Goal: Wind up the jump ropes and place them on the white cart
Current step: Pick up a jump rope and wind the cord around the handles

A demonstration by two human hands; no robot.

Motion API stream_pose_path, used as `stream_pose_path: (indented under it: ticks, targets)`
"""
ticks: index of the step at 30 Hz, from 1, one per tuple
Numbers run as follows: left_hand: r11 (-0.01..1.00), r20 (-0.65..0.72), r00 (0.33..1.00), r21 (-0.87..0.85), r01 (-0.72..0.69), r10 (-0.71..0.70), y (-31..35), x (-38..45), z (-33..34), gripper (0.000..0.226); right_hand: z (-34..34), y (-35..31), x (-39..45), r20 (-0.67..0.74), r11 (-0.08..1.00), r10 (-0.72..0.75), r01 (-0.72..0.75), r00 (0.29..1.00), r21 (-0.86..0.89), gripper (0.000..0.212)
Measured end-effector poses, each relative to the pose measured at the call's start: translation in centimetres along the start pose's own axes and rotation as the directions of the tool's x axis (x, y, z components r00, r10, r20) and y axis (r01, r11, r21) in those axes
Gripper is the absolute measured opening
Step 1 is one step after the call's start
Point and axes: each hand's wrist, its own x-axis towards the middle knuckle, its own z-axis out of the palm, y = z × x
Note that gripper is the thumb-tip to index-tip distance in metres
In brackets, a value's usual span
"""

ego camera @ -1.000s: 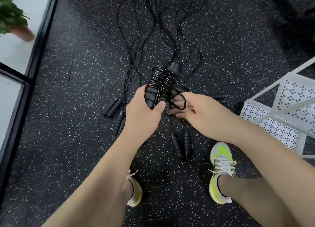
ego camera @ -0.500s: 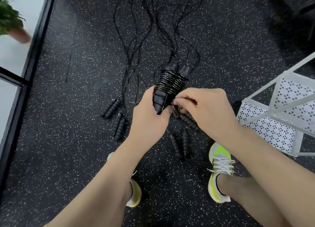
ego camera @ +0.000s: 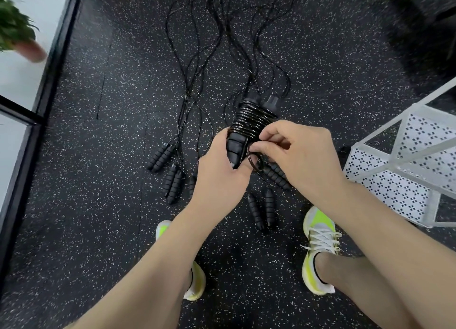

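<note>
A black jump rope (ego camera: 251, 121) is wound in tight coils around its two handles, held above the floor. My left hand (ego camera: 219, 170) grips the lower ends of those handles. My right hand (ego camera: 301, 156) pinches a small loop of the rope's cord just below the coils. Several other jump ropes (ego camera: 197, 64) lie stretched out on the floor, with handle pairs at the left (ego camera: 161, 156), lower left (ego camera: 173, 183), under my hands (ego camera: 262, 210) and by my right hand (ego camera: 276, 175). The white cart (ego camera: 404, 170) stands at the right.
The floor (ego camera: 103, 205) is black speckled rubber. A black-framed glass wall (ego camera: 29, 121) runs along the left, with a potted plant (ego camera: 17, 37) behind it. My two feet in yellow-white shoes (ego camera: 319, 244) stand near the ropes' handles.
My right hand has carried the cord's end around and now pinches a small loop under the coils. The bundle and both hands have shifted slightly to the right.
</note>
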Motion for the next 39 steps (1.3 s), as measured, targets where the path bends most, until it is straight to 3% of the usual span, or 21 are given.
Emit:
stream_pose_path:
  ticks: [4, 11, 18, 23, 29, 35, 39]
  targets:
    - [1.000, -0.006, 1.000, -0.016, 0.002, -0.003, 0.3, 0.0, -0.3, 0.036, -0.4, 0.1, 0.3, 0.065, 0.985, 0.055, -0.065, 0.996, 0.162, 0.008]
    - [0.999, -0.010, 1.000, -0.028, 0.014, -0.014, 0.2, 0.1, -0.1, 0.027, -0.6, 0.3, 0.4, 0.194, 0.943, 0.094, -0.150, 0.976, 0.299, 0.022]
    - [1.000, -0.007, 1.000, 0.008, 0.016, -0.016, -0.1, 0.1, -0.1, 0.030, -0.7, 0.3, 0.8, 0.295, 0.994, 0.050, -0.076, 0.954, 0.078, 0.033]
    - [0.996, 0.030, 0.999, 0.090, 0.015, -0.018, 0.0, -0.3, 0.5, 0.042, -1.2, -0.6, 1.0, 0.282, 0.991, 0.111, -0.083, 0.953, -0.109, 0.004]
    - [0.992, 0.104, 0.995, 0.124, -0.004, -0.009, 0.1, -0.8, 1.1, 0.041, -1.6, -0.3, 1.3, 0.262, 0.946, 0.141, -0.053, 0.955, -0.318, 0.017]
    - [0.990, 0.058, 0.998, 0.140, 0.013, -0.021, 0.0, -0.3, 0.8, 0.039, -2.0, -0.1, 1.5, 0.272, 0.989, 0.072, -0.033, 0.960, -0.144, 0.003]
    - [0.991, 0.061, 0.998, 0.134, 0.026, -0.034, 0.1, -0.3, 0.8, 0.041, -1.6, 0.4, 1.4, 0.255, 0.990, 0.049, -0.013, 0.966, -0.140, 0.003]
